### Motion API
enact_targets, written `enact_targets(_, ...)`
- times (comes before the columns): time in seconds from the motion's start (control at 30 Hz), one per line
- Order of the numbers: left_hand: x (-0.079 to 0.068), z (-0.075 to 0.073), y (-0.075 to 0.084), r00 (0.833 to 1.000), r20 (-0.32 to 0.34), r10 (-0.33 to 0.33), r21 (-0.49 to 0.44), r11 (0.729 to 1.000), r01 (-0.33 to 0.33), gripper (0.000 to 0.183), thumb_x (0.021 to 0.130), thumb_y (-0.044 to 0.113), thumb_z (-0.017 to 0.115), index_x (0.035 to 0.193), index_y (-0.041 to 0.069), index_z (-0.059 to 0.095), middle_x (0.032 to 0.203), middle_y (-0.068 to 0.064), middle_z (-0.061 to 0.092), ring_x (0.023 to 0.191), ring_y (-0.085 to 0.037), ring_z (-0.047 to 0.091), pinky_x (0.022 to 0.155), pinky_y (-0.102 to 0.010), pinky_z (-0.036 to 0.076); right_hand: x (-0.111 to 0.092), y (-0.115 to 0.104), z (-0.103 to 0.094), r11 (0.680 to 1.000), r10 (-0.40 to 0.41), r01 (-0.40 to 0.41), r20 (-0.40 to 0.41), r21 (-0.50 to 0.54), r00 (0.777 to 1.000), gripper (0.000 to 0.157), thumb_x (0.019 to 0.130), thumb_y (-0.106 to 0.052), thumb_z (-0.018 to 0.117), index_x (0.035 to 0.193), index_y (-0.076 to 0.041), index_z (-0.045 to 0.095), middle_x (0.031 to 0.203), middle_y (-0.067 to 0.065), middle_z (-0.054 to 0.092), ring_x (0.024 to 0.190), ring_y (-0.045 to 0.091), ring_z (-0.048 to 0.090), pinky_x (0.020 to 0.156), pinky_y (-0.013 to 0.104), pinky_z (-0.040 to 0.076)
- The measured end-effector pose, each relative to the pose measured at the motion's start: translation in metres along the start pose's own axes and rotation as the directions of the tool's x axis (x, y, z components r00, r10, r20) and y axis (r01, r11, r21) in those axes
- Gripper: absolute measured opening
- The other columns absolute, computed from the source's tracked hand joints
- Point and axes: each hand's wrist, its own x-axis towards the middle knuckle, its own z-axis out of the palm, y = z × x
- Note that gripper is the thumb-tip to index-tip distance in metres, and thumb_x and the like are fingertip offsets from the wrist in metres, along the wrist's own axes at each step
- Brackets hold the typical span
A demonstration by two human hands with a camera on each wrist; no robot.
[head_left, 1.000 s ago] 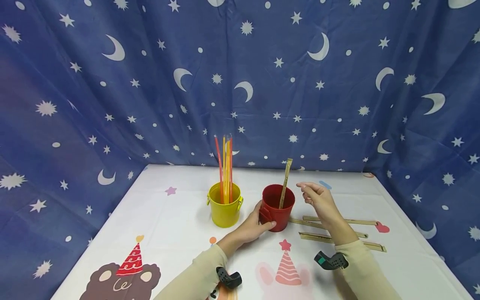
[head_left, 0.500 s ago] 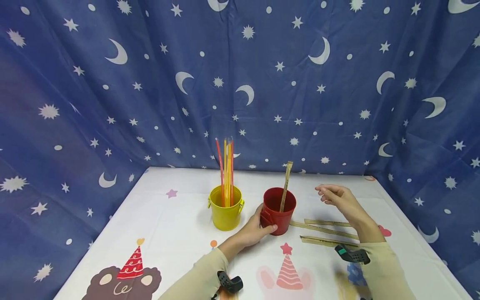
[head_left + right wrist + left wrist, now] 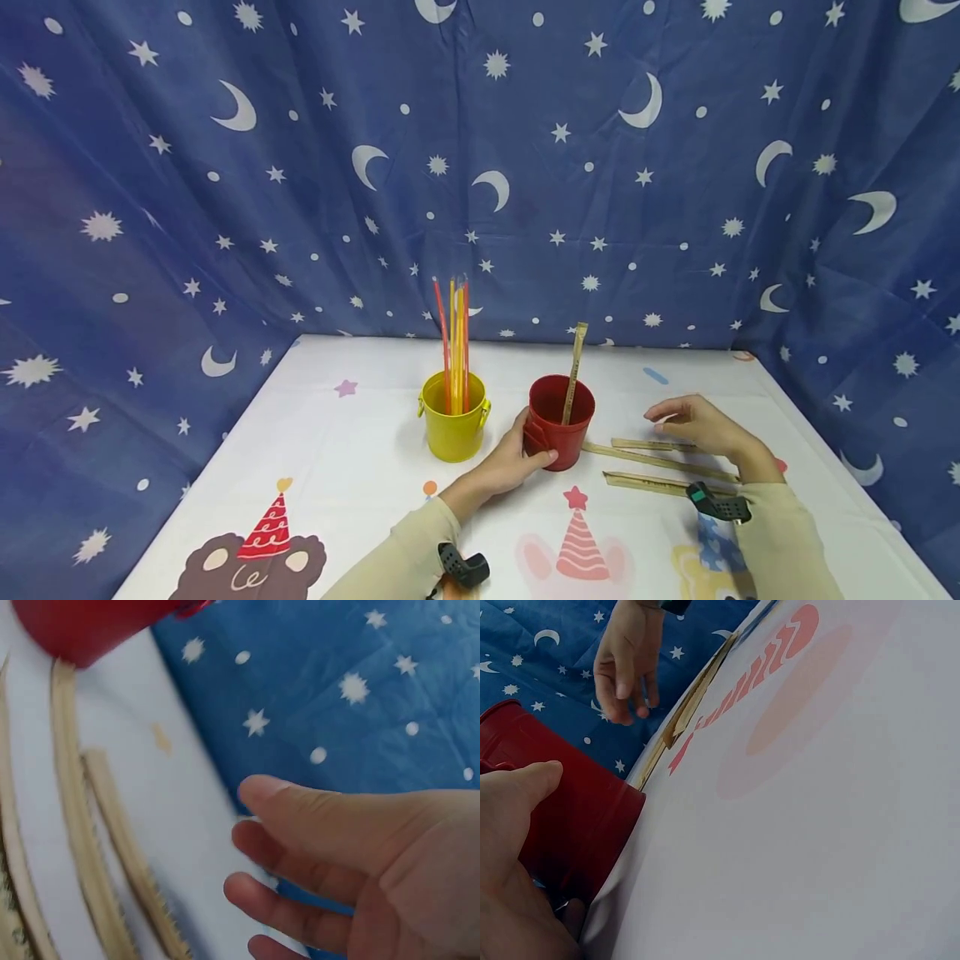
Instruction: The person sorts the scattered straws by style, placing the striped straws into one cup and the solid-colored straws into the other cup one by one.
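- Left hand (image 3: 504, 467) grips the red bucket (image 3: 564, 443) low on its side, thumb along the near face, fingers curled round toward the back; bucket upright on the table, just beyond and right of the wrist.
- One upright wrapped stick (image 3: 576, 362) leans in that bucket, top tilted slightly toward the right hand's side.
- Right hand (image 3: 693, 423) raised over the tabletop, fingers loosely bent and spread, thumb apart from them, holding nothing.
- Below it, several wrapped sticks (image 3: 652, 482) lie flat, running from near the red bucket's foot to under the right wrist; far ends partly hidden by hand and forearm.
- Left of and beyond the left hand: yellow bucket (image 3: 454, 439), upright, well apart from the fingers, with red and yellow straws (image 3: 453, 350) standing in it.
- Surface: white tablecloth (image 3: 360, 454) with party prints. Brown bear (image 3: 247, 577) in a red hat left of the left forearm; pink rabbit (image 3: 573, 558) between the forearms; blue dash (image 3: 656, 376) beyond the right hand.
- Room: dark blue curtain (image 3: 480, 108) behind the table and down both sides, patterned with pale moons, stars and dots, folds showing.
- Both arms in cream sleeves (image 3: 397, 542), a small black device (image 3: 463, 567) at each wrist.
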Motion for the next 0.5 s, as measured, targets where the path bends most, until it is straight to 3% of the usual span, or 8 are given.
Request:
enact_targets(0.1, 0.002, 0.001, 0.001, 1.0, -0.003, 0.004, 0.008, 1.0, -0.004, 0.082, 0.096, 0.021, 0.066, 0.16, 0.008, 0.018, 0.159, -0.009, 0.04, 0.15, -0.027, 0.035, 0.127, -0.052, 0.027, 0.001, 0.009, 0.0, 0.999, 0.033, -0.033, 0.028, -0.018, 0.999, 0.022, 0.094, -0.003, 0.066, 0.11, 0.012, 0.068, 0.103, 0.021, 0.071, 0.079, 0.003, 0.057, 0.067, 0.017, 0.05)
enact_targets(0.23, 0.003, 0.001, 0.001, 1.0, -0.009, 0.002, 0.009, 1.0, -0.002, 0.082, 0.096, 0.022, 0.066, 0.16, 0.009, 0.018, 0.158, -0.008, 0.04, 0.15, -0.027, 0.035, 0.127, -0.053, 0.027, 0.001, 0.016, 0.004, 0.995, 0.091, -0.091, 0.007, -0.042, 0.996, 0.018, 0.091, -0.004, 0.07, 0.103, 0.01, 0.07, 0.09, 0.011, 0.069, 0.072, 0.007, 0.048, 0.06, 0.02, 0.043)
enact_targets(0.5, -0.001, 0.0, 0.002, 1.0, -0.008, -0.022, 0.004, 1.0, 0.022, 0.084, 0.096, 0.024, 0.066, 0.161, 0.011, 0.016, 0.162, -0.007, 0.036, 0.153, -0.027, 0.03, 0.128, -0.053, 0.025, 0.001, 0.02, 0.01, 0.961, 0.229, -0.242, -0.108, -0.13, 0.967, 0.011, 0.088, 0.0, 0.071, 0.098, 0.006, 0.071, 0.084, 0.005, 0.066, 0.077, 0.017, 0.05, 0.062, 0.023, 0.043)
